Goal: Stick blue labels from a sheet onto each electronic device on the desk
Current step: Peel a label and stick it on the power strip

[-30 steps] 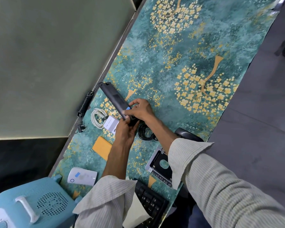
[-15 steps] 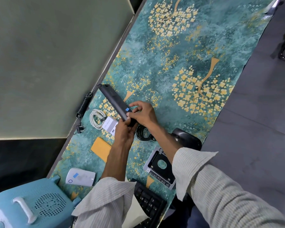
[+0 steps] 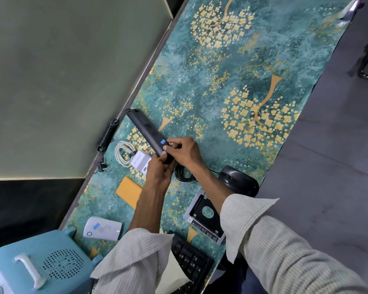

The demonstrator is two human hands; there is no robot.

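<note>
Desk [image 3: 289,60] is covered by a teal mat with gold trees, and a grey-green partition [image 3: 62,81] runs along its far edge. Only one view here, the head cam looking down.

Progress, as far as I can judge: two devices have labels. The black strip [image 3: 145,128] has a small blue label [image 3: 163,142] near the end being held, and the white extender [image 3: 103,229] down by the left sleeve has a blue patch on top. I can't see any blue on the mouse [image 3: 238,180], the caddy [image 3: 206,217], the keyboard [image 3: 191,262] or the white charger [image 3: 141,161], so I'd guess those are left. The big blue box [image 3: 40,266] in the corner, no idea. I can't spot the label sheet for sure either.

Hands: the left hand [image 3: 159,168] grips the near end of the strip from underneath, with its fingers wrapped round it. The right hand [image 3: 185,151] comes over the top, fingers curled onto that same end, with a fingertip just beside the label. Looks like the pressing-down part is about done.

The strip itself is long, slim, matte black and a bit dusty. Its far end sits near the desk edge, where a coiled cord [image 3: 106,134] runs off it. The label sits flat and square, no lifted corners that I can make out.
</note>
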